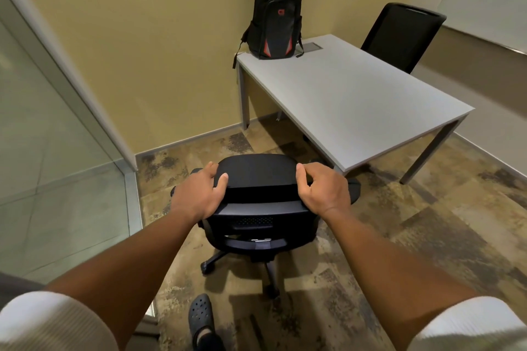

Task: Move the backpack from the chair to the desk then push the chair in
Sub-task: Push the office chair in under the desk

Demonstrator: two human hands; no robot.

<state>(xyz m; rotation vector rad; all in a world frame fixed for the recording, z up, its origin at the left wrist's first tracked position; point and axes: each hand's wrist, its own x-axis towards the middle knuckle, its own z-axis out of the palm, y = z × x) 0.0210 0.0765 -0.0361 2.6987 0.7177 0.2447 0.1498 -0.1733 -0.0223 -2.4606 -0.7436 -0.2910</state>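
One head-worn wide-angle view looks forward and steeply down from standing height. The chair back [256, 179] sits near, at centre; the worktop [356, 100] lies farther right, the room's corner beyond it.

Grey desk [356, 94] carries a black backpack [273, 20], upright at the far left corner against the wall. Patterned carpet floor [427, 236] carries the swivel chair [256, 208], near the desk.

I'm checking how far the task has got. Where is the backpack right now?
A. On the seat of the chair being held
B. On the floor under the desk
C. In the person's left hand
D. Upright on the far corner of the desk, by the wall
D: the backpack stands upright on the desk's far corner by the wall, while both hands grip the chair backrest.
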